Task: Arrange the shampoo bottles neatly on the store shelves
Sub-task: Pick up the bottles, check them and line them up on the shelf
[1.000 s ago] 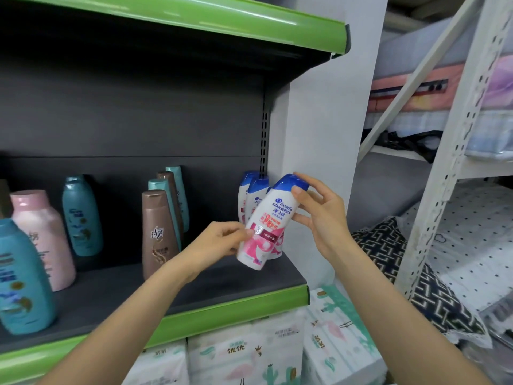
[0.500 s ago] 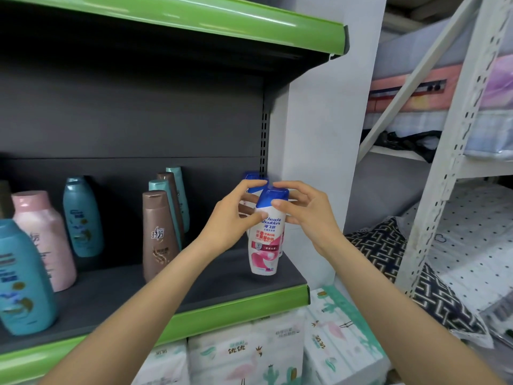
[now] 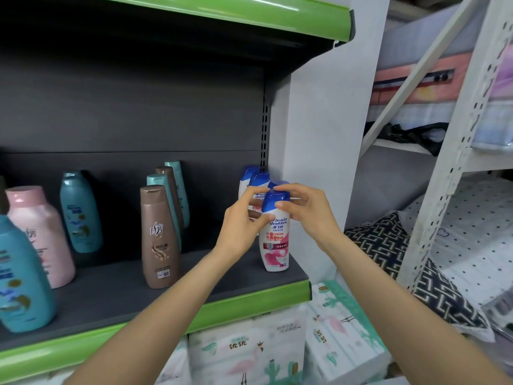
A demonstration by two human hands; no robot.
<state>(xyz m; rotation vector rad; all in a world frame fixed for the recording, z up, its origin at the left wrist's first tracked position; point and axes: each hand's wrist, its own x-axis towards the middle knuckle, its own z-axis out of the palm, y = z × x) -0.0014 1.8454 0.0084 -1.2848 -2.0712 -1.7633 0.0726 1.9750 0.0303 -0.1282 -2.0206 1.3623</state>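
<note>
- Shampoo bottle [image 3: 274,240], white with a blue cap and pink label, stands upright at the right front corner of the dark shelf [image 3: 116,295], just behind its green edge
- Left hand [image 3: 241,226] curls its fingers round the bottle's shoulder from the left; right hand [image 3: 308,212] pinches the blue cap from the right
- Three matching blue-capped bottles [image 3: 254,182] stand in a row right behind it, against the shelf's right wall
- Brown bottle [image 3: 158,237] stands further left, fronting a row of teal and brown ones
- Pink bottle [image 3: 39,234] and teal bottles stand at the far left
- Tissue packs [image 3: 249,354] with flamingo prints sit below the shelf
</note>
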